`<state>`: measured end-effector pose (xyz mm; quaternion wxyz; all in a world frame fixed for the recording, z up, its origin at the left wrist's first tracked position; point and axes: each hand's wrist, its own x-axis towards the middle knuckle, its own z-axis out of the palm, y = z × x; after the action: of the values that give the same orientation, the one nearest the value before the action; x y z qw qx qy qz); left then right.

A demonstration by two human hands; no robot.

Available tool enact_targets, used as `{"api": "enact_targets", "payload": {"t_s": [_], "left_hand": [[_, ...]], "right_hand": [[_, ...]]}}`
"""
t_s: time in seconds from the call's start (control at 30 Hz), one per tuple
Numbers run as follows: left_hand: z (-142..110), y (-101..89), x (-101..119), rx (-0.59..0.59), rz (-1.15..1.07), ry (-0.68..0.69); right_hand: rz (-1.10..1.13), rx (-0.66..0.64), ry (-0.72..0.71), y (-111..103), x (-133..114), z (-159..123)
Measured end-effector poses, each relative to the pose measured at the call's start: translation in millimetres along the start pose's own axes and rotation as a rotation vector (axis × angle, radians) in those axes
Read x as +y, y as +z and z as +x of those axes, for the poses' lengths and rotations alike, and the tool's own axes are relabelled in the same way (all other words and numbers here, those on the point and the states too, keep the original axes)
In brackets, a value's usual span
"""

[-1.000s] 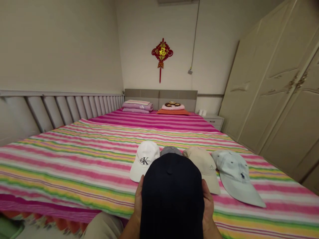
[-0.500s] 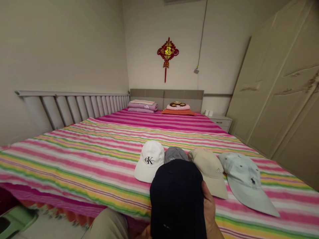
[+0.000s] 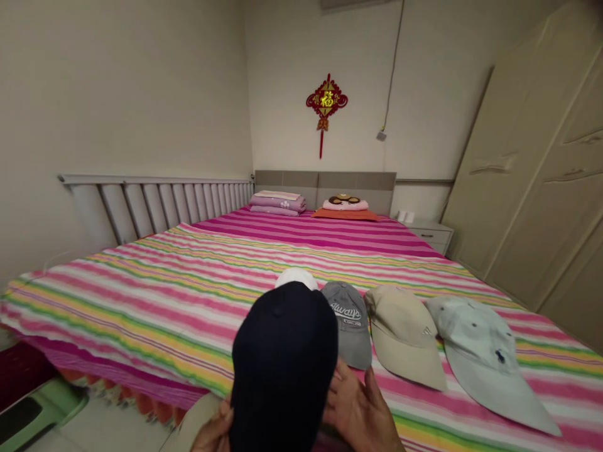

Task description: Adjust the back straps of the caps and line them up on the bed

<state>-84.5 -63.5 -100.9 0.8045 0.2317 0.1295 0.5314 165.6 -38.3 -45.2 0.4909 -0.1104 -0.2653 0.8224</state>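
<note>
A dark navy baseball cap (image 3: 285,358) is held up in front of me over the bed's near edge. My left hand (image 3: 214,432) has its fingers closed on the cap's lower left edge. Beside the cap's right side is my right hand (image 3: 360,408), thumb and fingers apart; some fingertips lie against or behind the cap, and I cannot tell if they touch it. Behind the navy cap a white cap (image 3: 296,277) shows only its top. To the right lie a grey cap (image 3: 348,323) with lettering, a beige cap (image 3: 407,336) and a pale blue cap (image 3: 490,358).
The caps lie on a striped bedspread (image 3: 155,301). Folded bedding (image 3: 277,204) is stacked by the headboard (image 3: 287,180). A metal railing (image 3: 160,188) runs along the left. Green stool (image 3: 61,402) at lower left, nightstand (image 3: 431,233) and wardrobe (image 3: 522,169) on the right.
The navy cap has moved left, uncovering the grey cap and covering most of the white one. My left hand has come into view; my right hand has loosened from the cap's side.
</note>
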Motion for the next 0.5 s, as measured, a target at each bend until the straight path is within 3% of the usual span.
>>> {"api": "enact_targets", "payload": {"t_s": [0.1,0.3,0.5], "left_hand": [[3,0.0,38,0.034,-0.028,0.123],[31,-22.6,97,0.153,-0.028,0.248],[68,-33.1,123,0.409,0.023,0.389]], "right_hand": [[-0.079,0.055,0.03,-26,-1,-11],[-0.436,0.472,-0.196,-86,-20,-27],[-0.598,0.585,-0.228,-93,-16,-26]]}}
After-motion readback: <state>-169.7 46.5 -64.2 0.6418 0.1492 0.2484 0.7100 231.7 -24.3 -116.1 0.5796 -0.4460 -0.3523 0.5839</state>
